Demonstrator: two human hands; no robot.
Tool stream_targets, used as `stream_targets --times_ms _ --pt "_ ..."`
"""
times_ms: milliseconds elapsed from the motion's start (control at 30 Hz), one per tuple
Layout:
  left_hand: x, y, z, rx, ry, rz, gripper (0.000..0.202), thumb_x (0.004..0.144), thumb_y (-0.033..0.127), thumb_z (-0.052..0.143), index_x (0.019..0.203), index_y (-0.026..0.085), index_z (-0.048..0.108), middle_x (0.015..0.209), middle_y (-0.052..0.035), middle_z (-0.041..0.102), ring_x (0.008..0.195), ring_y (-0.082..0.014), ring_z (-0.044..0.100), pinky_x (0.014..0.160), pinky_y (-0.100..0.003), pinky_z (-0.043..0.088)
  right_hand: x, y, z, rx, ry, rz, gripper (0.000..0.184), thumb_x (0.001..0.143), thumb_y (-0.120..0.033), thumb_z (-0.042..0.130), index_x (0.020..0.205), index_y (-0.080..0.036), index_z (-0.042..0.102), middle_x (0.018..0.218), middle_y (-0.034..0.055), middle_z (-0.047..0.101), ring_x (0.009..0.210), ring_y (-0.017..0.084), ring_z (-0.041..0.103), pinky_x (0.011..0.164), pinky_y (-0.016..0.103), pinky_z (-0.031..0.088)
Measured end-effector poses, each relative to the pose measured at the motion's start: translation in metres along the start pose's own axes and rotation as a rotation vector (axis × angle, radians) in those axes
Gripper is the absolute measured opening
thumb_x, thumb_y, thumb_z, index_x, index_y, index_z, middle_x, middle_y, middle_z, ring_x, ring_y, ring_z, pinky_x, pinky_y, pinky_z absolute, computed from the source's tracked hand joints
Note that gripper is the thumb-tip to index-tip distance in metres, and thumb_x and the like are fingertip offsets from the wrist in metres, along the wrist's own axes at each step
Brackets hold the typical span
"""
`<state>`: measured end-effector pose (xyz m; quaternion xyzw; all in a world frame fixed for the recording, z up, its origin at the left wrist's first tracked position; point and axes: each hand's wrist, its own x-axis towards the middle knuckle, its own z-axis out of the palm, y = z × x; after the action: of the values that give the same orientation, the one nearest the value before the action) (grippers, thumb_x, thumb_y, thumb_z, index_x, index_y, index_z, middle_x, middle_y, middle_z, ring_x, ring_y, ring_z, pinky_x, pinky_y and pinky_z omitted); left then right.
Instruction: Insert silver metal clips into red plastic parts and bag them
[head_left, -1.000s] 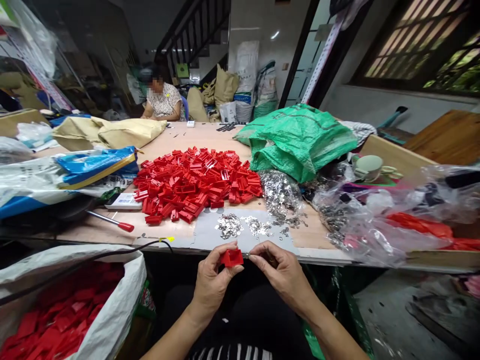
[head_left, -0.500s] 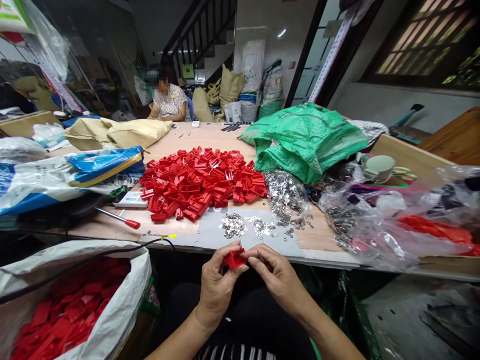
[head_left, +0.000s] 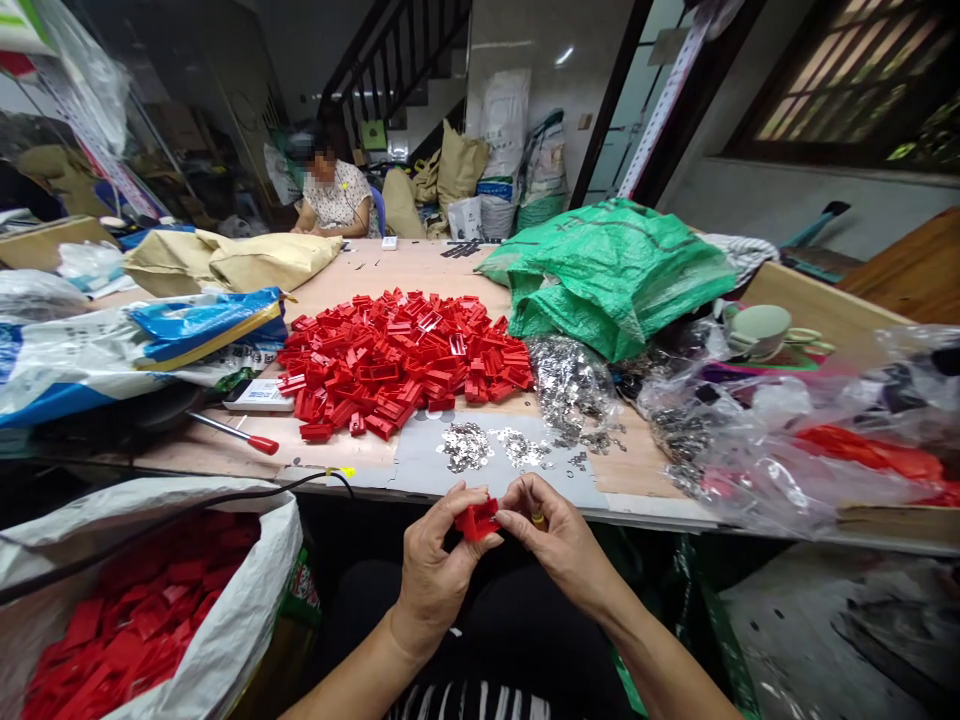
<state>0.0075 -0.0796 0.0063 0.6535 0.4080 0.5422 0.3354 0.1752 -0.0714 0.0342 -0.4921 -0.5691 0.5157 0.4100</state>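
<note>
My left hand (head_left: 439, 560) grips a small red plastic housing (head_left: 478, 518) between thumb and fingers, just off the table's front edge. Its hollow side faces me. My right hand (head_left: 551, 535) is closed in a pinch at the housing's right end, with the thumb against it. What lies between those fingertips is too small to tell. Something small and yellow (head_left: 538, 517) shows at the right fingers. Beyond the hands, two little heaps of flat metal pieces (head_left: 465, 447) lie on a grey sheet (head_left: 420, 470). A large pile of red housings (head_left: 405, 360) sits behind them.
At my left stands a white sack (head_left: 277, 560) of red parts. A red-tipped lever (head_left: 262, 444) juts out above it. Right of the pile lie a green bag (head_left: 615, 270), a clear bag of metal pieces (head_left: 574, 385) and more plastic bags (head_left: 787, 450). A person (head_left: 337, 200) sits across the table.
The red housing has turned in my left hand, so more of its hollow side shows. My right fingers have shifted slightly, and the yellow thing has come into view.
</note>
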Motion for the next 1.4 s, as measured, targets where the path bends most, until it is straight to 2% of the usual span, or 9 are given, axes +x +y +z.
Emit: stream_targets --times_ms 233,300,433,600,833,1100,1200,1300,1400 --pt "-0.001 0.008 0.003 0.11 -0.039 0.22 0.04 0.079 0.012 0.068 0.116 0.025 0.058 0.108 -0.0025 0.072 0.105 -0.0179 0.066 0.101 -0.033 0.049 0.005 0.008 -0.001 0.117 -0.168 0.052 0.037 0.079 -0.049 0.065 0.077 -0.021 0.041 0.074 -0.004 0.042 0.069 0.011 0.039 0.061 0.023 0.034" --pt "-0.003 0.008 0.004 0.111 -0.056 0.231 0.042 0.079 0.01 0.067 0.117 0.025 0.057 0.109 -0.0028 0.071 0.105 -0.0173 0.065 0.1 -0.032 0.049 0.006 0.011 -0.001 0.159 -0.197 0.062 0.039 0.078 -0.05 0.066 0.076 -0.02 0.041 0.073 -0.0044 0.042 0.068 0.011 0.038 0.06 0.023 0.033" --pt "-0.007 0.004 0.002 0.057 -0.074 0.12 0.039 0.077 0.012 0.07 0.112 0.025 0.06 0.107 -0.0022 0.071 0.1 -0.0166 0.067 0.091 -0.027 0.053 0.003 0.014 0.0 0.193 -0.212 0.126 0.041 0.076 -0.049 0.069 0.079 -0.02 0.041 0.072 -0.0052 0.041 0.064 0.009 0.035 0.057 0.022 0.028" --pt "-0.01 0.002 -0.001 -0.03 -0.093 -0.013 0.033 0.077 0.017 0.071 0.108 0.025 0.064 0.107 -0.0032 0.072 0.097 -0.0186 0.068 0.087 -0.028 0.055 -0.003 0.016 -0.001 0.334 -0.324 0.245 0.041 0.079 -0.05 0.066 0.097 -0.02 0.043 0.074 -0.0061 0.043 0.055 0.006 0.029 0.05 0.022 0.018" --pt "-0.012 -0.003 0.001 -0.152 -0.113 -0.159 0.031 0.075 0.021 0.074 0.105 0.026 0.068 0.104 -0.0038 0.073 0.095 -0.0202 0.069 0.086 -0.029 0.054 -0.005 0.024 -0.002 0.429 -0.321 0.287 0.039 0.079 -0.044 0.068 0.1 -0.019 0.047 0.078 -0.0028 0.051 0.057 0.006 0.034 0.051 0.022 0.018" --pt "-0.016 -0.01 0.001 -0.622 -0.084 -0.421 0.029 0.068 0.019 0.079 0.095 0.023 0.07 0.096 -0.002 0.073 0.092 -0.0181 0.068 0.085 -0.026 0.052 -0.006 0.034 0.005 0.651 -0.314 0.394 0.046 0.065 -0.041 0.079 0.091 -0.018 0.05 0.067 -0.0062 0.042 0.054 0.004 0.033 0.049 0.02 0.015" --pt "-0.017 -0.015 0.006 -0.785 -0.021 -0.525 0.029 0.069 0.019 0.078 0.096 0.021 0.069 0.094 -0.0027 0.073 0.088 -0.0163 0.067 0.082 -0.025 0.052 -0.002 0.034 0.006 0.595 -0.32 0.394 0.051 0.063 -0.049 0.078 0.089 -0.018 0.049 0.062 -0.0064 0.044 0.052 0.005 0.034 0.048 0.02 0.015" --pt "-0.015 -0.018 0.008 -0.812 0.054 -0.582 0.029 0.07 0.02 0.077 0.097 0.019 0.067 0.098 -0.0047 0.073 0.089 -0.017 0.067 0.084 -0.027 0.052 0.009 0.029 0.0 0.372 -0.343 0.333 0.048 0.071 -0.055 0.07 0.095 -0.018 0.049 0.063 -0.005 0.049 0.052 0.007 0.039 0.049 0.02 0.021" --pt "-0.011 -0.019 0.005 -0.736 0.155 -0.605 0.03 0.07 0.02 0.078 0.098 0.019 0.067 0.101 -0.0044 0.072 0.092 -0.0165 0.066 0.087 -0.027 0.05 0.028 0.023 -0.009 -0.075 -0.16 0.167 0.031 0.082 -0.045 0.061 0.098 -0.019 0.052 0.078 -0.0003 0.057 0.065 0.012 0.051 0.059 0.024 0.036"
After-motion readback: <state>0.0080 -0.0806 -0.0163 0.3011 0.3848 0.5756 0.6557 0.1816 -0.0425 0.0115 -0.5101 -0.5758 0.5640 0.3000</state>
